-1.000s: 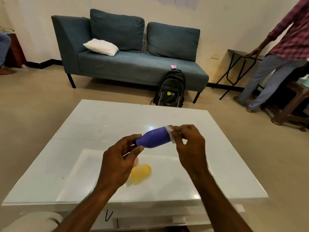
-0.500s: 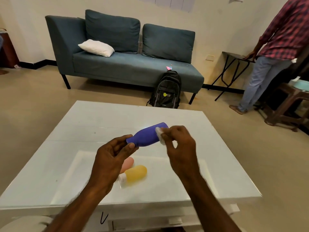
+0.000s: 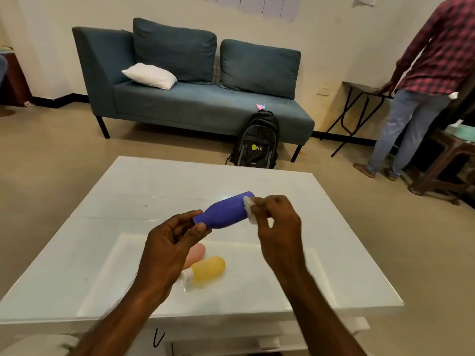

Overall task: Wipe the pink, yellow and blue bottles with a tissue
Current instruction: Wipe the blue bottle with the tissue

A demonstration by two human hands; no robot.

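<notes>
My left hand (image 3: 167,247) grips the cap end of the blue bottle (image 3: 225,210), which is held tilted above the white table (image 3: 154,191). My right hand (image 3: 279,222) pinches a small white tissue (image 3: 248,209) against the bottle's wide end. Below them, on the table, lies the yellow bottle (image 3: 207,269) with its white cap towards me. The pink bottle (image 3: 195,254) lies just behind it, partly hidden by my left hand.
A teal sofa (image 3: 205,104) with a white pillow stands beyond the table, with a black backpack (image 3: 257,142) leaning on it. At the right a person in a checked shirt (image 3: 424,80) stands by a folding table and a wooden stool (image 3: 447,163).
The tissue in my right hand has slid along the bottle's wide end. The bottle has tilted up a little. The camera view has shifted so the yellow and pink bottles show more.
</notes>
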